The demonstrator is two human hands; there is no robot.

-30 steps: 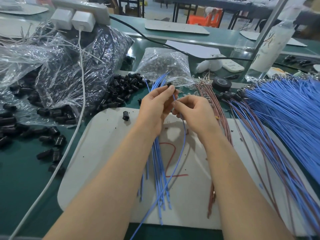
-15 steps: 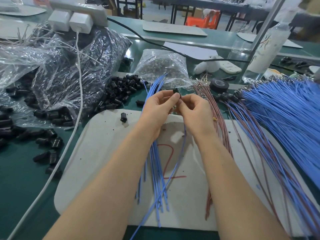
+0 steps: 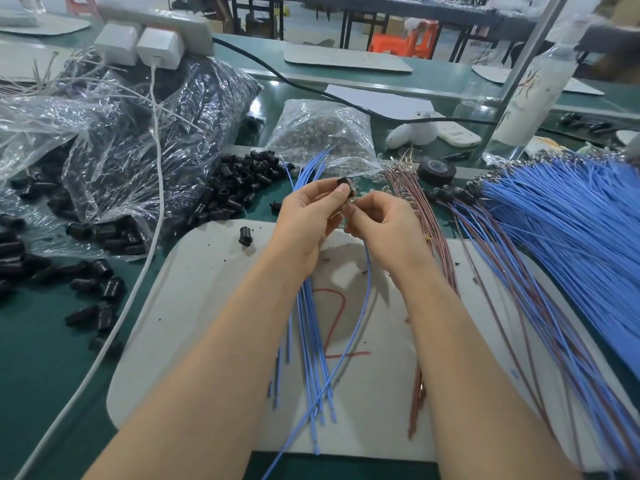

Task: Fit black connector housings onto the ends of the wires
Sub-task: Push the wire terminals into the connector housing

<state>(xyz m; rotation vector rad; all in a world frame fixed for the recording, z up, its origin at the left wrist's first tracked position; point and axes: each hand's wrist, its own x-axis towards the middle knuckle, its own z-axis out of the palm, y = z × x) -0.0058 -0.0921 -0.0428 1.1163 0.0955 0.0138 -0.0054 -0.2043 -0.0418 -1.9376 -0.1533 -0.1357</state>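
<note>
Your left hand [image 3: 308, 216] pinches a black housing [image 3: 345, 184] in a fingertip grip. Just right of that grip, your right hand [image 3: 384, 223] pinches a blue wire [image 3: 367, 271] near its end, aimed up-left at the housing. The wire's length runs down toward you.

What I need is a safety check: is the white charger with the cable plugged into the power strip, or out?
Plugged in: the charger sits flush against the power strip, its cable running down from it.
</note>
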